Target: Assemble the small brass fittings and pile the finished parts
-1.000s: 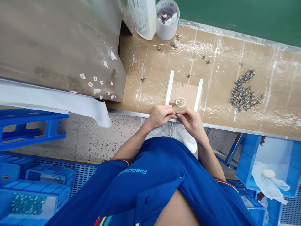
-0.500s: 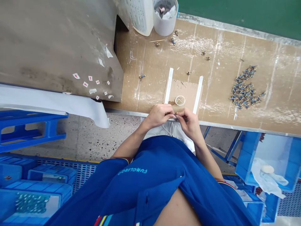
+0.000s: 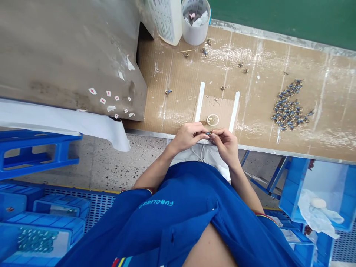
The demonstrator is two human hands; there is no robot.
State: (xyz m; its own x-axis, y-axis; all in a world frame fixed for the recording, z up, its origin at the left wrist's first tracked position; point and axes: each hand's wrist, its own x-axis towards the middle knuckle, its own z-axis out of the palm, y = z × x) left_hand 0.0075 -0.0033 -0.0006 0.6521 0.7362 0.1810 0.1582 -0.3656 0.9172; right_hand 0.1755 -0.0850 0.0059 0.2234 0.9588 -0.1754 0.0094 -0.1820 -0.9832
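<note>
At the near edge of the table, my left hand [image 3: 191, 134] and my right hand [image 3: 226, 144] meet with their fingertips pinched. Between them is a small blue and gold metal piece [image 3: 208, 133], partly hidden by the fingers. Just beyond my hands, a small round white dish [image 3: 213, 119] with thin pale strands in it sits on a cardboard square [image 3: 219, 105]. White tape strips [image 3: 234, 111] run along two sides of that square. To the right lies a pile of similar blue and gold pieces [image 3: 289, 113].
Several loose pieces are scattered farther back, one blue [image 3: 168, 92] on the left. A thin wooden stick [image 3: 186, 51] lies near a tape roll [image 3: 196, 31] and a white bottle [image 3: 168, 22]. A metal housing [image 3: 83, 55] borders the left. Blue crates [image 3: 292, 185] stand below.
My right hand has shifted slightly to the right, its fingers now straighter. More of the blue and gold piece shows between my fingertips. The whole view has shifted a little.
</note>
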